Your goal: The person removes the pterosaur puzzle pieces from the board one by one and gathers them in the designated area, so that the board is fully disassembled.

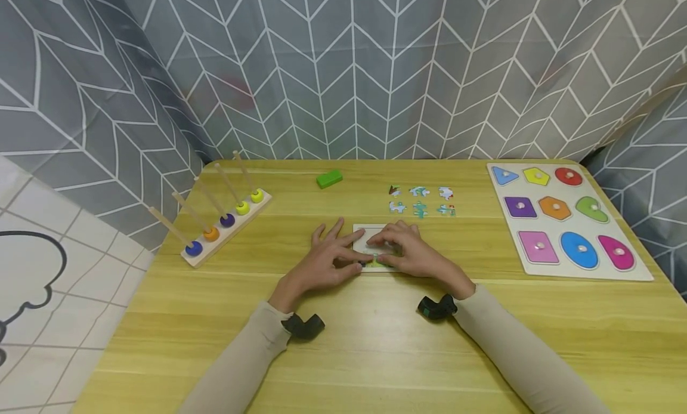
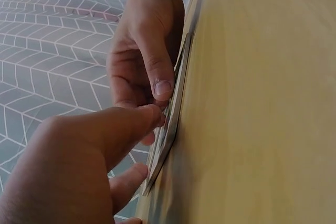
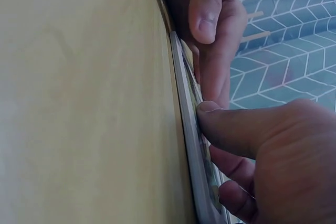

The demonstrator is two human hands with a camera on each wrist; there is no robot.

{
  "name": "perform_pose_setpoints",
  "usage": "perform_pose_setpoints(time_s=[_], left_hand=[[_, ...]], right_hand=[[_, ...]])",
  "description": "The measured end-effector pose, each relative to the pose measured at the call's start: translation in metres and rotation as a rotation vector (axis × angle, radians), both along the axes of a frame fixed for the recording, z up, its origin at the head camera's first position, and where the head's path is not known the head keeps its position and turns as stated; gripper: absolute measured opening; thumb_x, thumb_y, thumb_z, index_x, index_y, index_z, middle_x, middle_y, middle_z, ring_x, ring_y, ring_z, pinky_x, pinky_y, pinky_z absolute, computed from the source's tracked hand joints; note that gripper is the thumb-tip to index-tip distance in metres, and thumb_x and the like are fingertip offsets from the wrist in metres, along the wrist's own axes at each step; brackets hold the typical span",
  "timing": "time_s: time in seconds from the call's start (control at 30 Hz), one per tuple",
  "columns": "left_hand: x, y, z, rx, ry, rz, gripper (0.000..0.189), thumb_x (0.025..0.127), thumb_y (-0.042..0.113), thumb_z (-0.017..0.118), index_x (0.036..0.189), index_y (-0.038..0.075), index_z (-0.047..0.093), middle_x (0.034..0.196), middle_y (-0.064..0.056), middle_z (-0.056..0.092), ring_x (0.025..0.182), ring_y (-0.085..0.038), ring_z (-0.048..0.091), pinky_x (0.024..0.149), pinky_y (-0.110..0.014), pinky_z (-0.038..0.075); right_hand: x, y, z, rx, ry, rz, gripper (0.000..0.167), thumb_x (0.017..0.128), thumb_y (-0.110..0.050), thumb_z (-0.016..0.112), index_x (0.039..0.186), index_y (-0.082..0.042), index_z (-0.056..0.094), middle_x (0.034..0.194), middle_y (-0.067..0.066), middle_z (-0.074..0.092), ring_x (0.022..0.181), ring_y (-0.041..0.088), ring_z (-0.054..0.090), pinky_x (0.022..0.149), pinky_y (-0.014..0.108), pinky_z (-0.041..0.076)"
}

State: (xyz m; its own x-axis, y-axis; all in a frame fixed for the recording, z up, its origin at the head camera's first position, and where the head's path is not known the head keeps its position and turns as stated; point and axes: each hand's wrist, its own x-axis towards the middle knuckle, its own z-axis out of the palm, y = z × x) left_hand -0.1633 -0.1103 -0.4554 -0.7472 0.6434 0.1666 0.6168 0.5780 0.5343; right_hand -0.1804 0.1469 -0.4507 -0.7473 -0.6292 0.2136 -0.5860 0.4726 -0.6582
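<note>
In the head view, a small white-framed jigsaw board (image 1: 358, 228) lies under both hands, with colourful pieces along its near edge. My left hand (image 1: 327, 260) spreads its fingers at the board's left side; its index fingertip touches the pieces near the middle, and its thumb is at the near left corner. Above the board, my right hand (image 1: 410, 251) bends its fingers, thumb and index pinching a jigsaw piece (image 1: 374, 259) mostly hidden by the fingertips. The right wrist view shows the right thumb (image 3: 226, 124) against the picture inside the board's frame (image 3: 188, 111).
Several loose jigsaw pieces (image 1: 420, 209) lie in two rows behind the board. Farther back is a green block (image 1: 329, 178). A wooden peg stand (image 1: 214, 244) with coloured beads stands at left. A shape puzzle board (image 1: 512, 223) with knobbed pieces lies at right.
</note>
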Motion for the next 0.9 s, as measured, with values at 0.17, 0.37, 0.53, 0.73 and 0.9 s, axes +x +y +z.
perform_pose_setpoints(time_s=[0.17, 0.37, 0.53, 0.73, 0.9], left_hand=[[-0.0021, 0.001, -0.0015, 0.078, -0.054, 0.054, 0.02, 0.096, 0.035, 0.067, 0.111, 0.027, 0.078, 0.158, -0.006, 0.047, 0.157, -0.043, 0.016, 0.12, -0.069, 0.0], [-0.0049, 0.0013, -0.002, 0.033, -0.065, 0.109, 0.041, 0.092, 0.039, 0.072, 0.127, 0.02, 0.068, 0.159, -0.003, 0.046, 0.158, -0.034, 0.019, 0.123, -0.063, 0.004], [-0.0062, -0.0013, -0.0002, -0.042, -0.035, 0.099, 0.066, 0.091, 0.05, 0.071, 0.148, 0.019, 0.054, 0.163, 0.0, 0.041, 0.159, -0.03, 0.019, 0.124, -0.061, 0.007], [-0.0063, -0.0055, 0.0001, -0.114, -0.008, 0.068, 0.074, 0.092, 0.058, 0.064, 0.154, 0.02, 0.046, 0.166, 0.003, 0.034, 0.16, -0.027, 0.015, 0.122, -0.061, 0.012], [-0.0062, -0.0072, -0.0002, -0.152, 0.021, 0.068, 0.075, 0.094, 0.06, 0.06, 0.156, 0.021, 0.044, 0.167, 0.003, 0.032, 0.16, -0.026, 0.014, 0.121, -0.062, 0.014]], right_hand=[[0.0004, -0.0003, 0.0013, 0.009, -0.019, -0.011, 0.03, 0.09, -0.013, 0.078, 0.119, -0.014, 0.073, 0.112, 0.001, 0.07, 0.103, 0.019, 0.05, 0.085, 0.04, 0.024], [0.0003, -0.0014, 0.0019, 0.012, -0.019, -0.011, 0.025, 0.089, -0.012, 0.078, 0.113, -0.016, 0.074, 0.111, 0.0, 0.07, 0.102, 0.019, 0.05, 0.086, 0.04, 0.024], [-0.0006, -0.0014, 0.0004, 0.029, 0.01, -0.011, 0.024, 0.09, -0.015, 0.078, 0.113, -0.018, 0.074, 0.11, -0.001, 0.07, 0.1, 0.017, 0.049, 0.083, 0.038, 0.024], [0.0018, -0.0015, 0.0017, 0.058, 0.031, -0.008, 0.028, 0.09, -0.016, 0.077, 0.117, -0.019, 0.074, 0.109, -0.001, 0.069, 0.099, 0.017, 0.05, 0.082, 0.038, 0.024], [0.0035, -0.0046, 0.0047, 0.098, 0.043, -0.009, 0.033, 0.091, -0.016, 0.075, 0.123, -0.019, 0.073, 0.109, -0.001, 0.067, 0.097, 0.017, 0.047, 0.08, 0.037, 0.022]])
